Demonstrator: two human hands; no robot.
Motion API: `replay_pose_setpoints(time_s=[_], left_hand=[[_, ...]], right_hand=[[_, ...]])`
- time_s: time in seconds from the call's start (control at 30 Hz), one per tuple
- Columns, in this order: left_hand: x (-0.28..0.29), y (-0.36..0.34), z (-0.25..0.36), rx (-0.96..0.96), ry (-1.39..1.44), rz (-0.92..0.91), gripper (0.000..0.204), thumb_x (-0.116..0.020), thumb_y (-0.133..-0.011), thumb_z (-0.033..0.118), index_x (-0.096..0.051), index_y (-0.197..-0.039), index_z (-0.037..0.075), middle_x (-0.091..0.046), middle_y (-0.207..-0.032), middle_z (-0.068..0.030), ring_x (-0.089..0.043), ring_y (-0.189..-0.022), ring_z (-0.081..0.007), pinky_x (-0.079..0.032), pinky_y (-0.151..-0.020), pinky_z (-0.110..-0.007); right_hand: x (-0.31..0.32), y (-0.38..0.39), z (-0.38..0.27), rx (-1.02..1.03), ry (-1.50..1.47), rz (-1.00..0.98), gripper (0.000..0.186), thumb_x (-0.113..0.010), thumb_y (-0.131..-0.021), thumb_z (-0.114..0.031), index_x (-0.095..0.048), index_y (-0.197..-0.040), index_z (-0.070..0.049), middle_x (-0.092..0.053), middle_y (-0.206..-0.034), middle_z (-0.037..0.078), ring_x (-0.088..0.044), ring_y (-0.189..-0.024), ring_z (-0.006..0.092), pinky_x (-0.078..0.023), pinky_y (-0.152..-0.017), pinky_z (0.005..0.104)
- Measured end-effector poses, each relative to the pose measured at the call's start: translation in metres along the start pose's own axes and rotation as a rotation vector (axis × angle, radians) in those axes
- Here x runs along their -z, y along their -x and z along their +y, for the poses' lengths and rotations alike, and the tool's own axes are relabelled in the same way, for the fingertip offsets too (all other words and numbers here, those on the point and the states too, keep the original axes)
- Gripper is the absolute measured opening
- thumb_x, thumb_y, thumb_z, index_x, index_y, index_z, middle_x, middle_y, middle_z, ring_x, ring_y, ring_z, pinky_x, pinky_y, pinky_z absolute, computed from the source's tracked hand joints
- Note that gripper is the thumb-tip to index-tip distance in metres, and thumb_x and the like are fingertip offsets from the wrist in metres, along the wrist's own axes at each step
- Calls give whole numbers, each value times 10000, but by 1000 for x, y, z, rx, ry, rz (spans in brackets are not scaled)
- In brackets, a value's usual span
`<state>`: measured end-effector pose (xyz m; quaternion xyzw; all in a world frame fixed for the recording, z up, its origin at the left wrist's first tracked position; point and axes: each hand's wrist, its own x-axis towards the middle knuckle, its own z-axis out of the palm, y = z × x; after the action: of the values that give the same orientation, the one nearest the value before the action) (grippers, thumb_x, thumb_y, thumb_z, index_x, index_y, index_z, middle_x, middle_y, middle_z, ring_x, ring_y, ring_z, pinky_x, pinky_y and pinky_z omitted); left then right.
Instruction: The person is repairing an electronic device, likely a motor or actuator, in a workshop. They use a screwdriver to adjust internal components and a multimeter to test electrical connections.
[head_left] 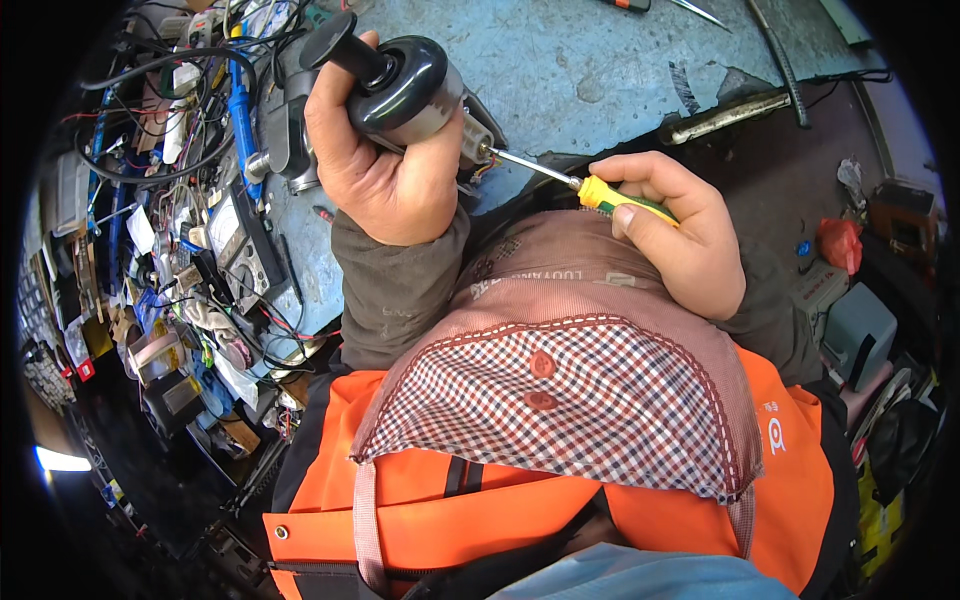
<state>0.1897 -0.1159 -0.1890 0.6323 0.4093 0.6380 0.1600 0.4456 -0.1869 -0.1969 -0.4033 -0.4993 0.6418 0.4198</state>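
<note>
My left hand (385, 185) grips a black-and-grey device (410, 85) with a round black knob on top, holding it over the blue worktop. At the device's lower right is a pale housing (472, 140) with thin coloured wires. My right hand (685, 230) is closed on a screwdriver with a yellow-and-green handle (630, 203); its slim steel shaft (535, 163) reaches left to that housing, with the tip at or against it. Behind the device, a dark fitting with a metal cylinder (290, 135) stands beside a blue tool (242, 120), partly hidden.
The scuffed blue worktop (600, 70) has a ragged front edge, with a braided cable (778, 60) and pointed tools at the back. Dense clutter of wires, boards and parts (200, 300) fills the left. At right below the edge are a grey box (858, 335) and a red bag (838, 245).
</note>
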Motion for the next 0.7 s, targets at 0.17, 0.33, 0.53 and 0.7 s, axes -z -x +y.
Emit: replay_pose_setpoints(time_s=[0.17, 0.33, 0.53, 0.7], left_hand=[[-2, -5, -2, -24, -94, -64, 876, -928, -792, -19, -473, -1540, 11, -671, -1264, -88, -697, -1053, -163, -574, -954, -306], [-6, -6, 3, -5, -93, -200, 1080, -992, -753, 35, -323, -1601, 39, -665, -1271, -108, -692, -1046, -183, -575, -943, -331], [-13, -2, 6, 108, -3, -102, 907, -918, -818, -5, -393, -1558, 27, -678, -1240, -104, -697, -1034, -170, -565, -939, -314], [-16, 1, 2, 65, -32, -103, 881, -906, -827, -17, -410, -1553, 23, -681, -1245, -101, -698, -1050, -170, -563, -953, -316]], right_hand=[[7, -8, -11, 498, 520, 62, 369, -728, -870, 95, -781, -1217, -19, -769, -980, 102, -717, -868, 208, -551, -748, 318], [9, -13, -16, 753, 783, 115, 404, -792, -781, 90, -802, -1167, -28, -759, -970, 108, -699, -817, 292, -550, -708, 351], [14, -10, -11, 589, 509, 25, 396, -729, -858, 68, -765, -1246, -5, -749, -990, 129, -662, -743, 215, -527, -639, 333], [21, -6, -18, -311, -398, -97, 416, -635, -1037, -87, -638, -1405, 106, -748, -1033, 129, -594, -661, 66, -486, -594, 231]])
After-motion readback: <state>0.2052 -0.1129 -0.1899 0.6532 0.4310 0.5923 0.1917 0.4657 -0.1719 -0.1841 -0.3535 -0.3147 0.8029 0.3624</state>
